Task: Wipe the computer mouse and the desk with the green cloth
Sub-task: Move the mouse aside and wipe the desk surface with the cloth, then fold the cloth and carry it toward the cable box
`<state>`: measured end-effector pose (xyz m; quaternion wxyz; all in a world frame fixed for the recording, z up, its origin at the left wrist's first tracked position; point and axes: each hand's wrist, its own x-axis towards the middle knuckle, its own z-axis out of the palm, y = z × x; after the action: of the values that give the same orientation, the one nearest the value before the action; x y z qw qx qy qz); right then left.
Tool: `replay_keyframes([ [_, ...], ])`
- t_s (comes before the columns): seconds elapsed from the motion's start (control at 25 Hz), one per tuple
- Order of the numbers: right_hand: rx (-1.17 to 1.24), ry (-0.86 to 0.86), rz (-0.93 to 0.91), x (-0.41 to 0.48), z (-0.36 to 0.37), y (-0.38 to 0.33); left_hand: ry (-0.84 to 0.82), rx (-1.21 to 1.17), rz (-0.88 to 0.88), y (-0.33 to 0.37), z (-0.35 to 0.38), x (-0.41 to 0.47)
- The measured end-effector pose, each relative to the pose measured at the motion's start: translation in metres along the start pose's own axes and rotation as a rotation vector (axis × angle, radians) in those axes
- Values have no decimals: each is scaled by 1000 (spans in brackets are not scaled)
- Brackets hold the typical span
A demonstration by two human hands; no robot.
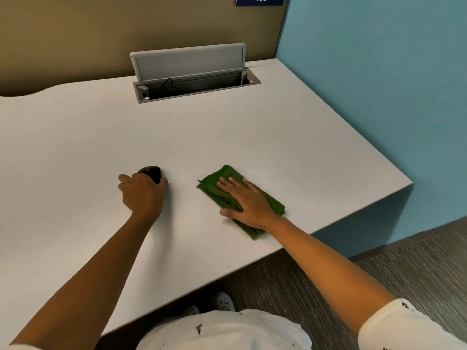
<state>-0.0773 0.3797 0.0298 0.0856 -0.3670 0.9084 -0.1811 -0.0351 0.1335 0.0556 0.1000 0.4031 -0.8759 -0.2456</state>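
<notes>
A black computer mouse (151, 172) lies on the white desk (227, 137), left of centre. My left hand (142, 195) covers its near half, fingers curled around it. The green cloth (217, 184), folded and a little rumpled, lies flat on the desk to the right, close to the front edge. My right hand (246, 202) presses flat on top of the cloth with the fingers spread; the cloth's middle is hidden under the palm.
An open grey cable hatch (194, 83) with its lid raised sits at the back of the desk, a dark cable inside. A tan partition stands behind, a blue wall (379, 84) on the right. The desk's right corner (410, 183) is near the cloth.
</notes>
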Motion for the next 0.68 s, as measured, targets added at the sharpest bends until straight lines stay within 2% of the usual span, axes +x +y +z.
replay_keyframes([
  [0.12,-67,-94,-175,-28,5,7,-2,2,-18,-1,2,1],
  [0.28,85,-53,-181,-76,2,19,48,37,22,2,6,-4],
  [0.44,133,129,-123,-124,0,30,121,122,198,3,10,-18],
  [0.56,-40,281,-119,-151,6,33,108,123,325,12,13,-36],
  [0.68,-215,394,-94,-172,10,36,-11,2,529,22,15,-67],
])
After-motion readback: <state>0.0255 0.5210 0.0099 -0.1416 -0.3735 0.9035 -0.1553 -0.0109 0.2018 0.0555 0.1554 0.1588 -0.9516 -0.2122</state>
